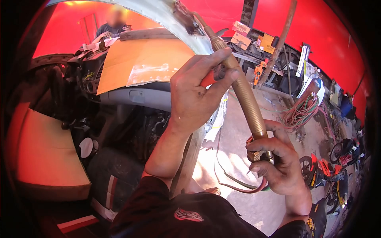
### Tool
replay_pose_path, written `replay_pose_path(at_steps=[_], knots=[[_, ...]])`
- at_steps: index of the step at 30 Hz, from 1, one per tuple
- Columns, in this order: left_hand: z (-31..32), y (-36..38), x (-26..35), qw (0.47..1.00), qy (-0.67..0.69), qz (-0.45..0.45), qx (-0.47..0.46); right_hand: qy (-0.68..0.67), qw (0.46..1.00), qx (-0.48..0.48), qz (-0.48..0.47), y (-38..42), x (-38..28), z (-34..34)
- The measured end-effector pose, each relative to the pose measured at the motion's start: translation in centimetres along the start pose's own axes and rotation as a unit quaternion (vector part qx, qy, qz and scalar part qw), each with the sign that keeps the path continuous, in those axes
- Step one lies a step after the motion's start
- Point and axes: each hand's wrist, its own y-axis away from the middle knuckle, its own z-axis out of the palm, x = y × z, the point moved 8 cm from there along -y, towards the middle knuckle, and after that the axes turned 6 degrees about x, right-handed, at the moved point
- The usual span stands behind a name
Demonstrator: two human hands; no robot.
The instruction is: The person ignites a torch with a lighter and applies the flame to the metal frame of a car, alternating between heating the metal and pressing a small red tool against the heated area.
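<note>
A brass gas welding torch [249, 103] slants across the view, its bent tip pointing up toward a scorched patch on the pale metal car frame [168, 18]. No flame can be made out at the tip. My left hand [198, 89] is closed around a small red lighter [209, 78], with the fingertips and thumb against the torch body. At the torch's lower end, my right hand [279, 160] is closed around the valve end, its thumb and fingers by the brass valve knob [256, 156]. Red and green hoses [254, 188] hang below that hand.
Cardboard [149, 59] covers the dashboard at left. A person [113, 29] is beyond it, against the red wall. Coiled hoses [299, 113] lie on the concrete floor [238, 158] at right. Boxes [240, 39] and a rusty post [279, 43] stand farther back.
</note>
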Motion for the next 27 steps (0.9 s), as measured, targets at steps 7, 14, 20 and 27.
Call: replay_pose_path(at_steps=[7,14,20,27], knots=[[0.0,0.2,0.1,1.000,0.012,-0.004,0.001,-0.012,1.000,0.004,-0.001,0.1,0.0,-0.1],[0.2,0.2,-0.1,1.000,0.020,-0.022,-0.009,-0.007,1.000,-0.004,0.009,0.2,0.1,-0.1],[3.4,2.0,-5.0,0.947,0.215,-0.229,-0.063,-0.112,0.988,0.085,0.065,3.4,2.4,-1.2],[11.1,4.8,-14.8,0.734,0.408,-0.543,-0.014,-0.207,0.954,0.174,0.131,8.9,5.9,-2.3]])
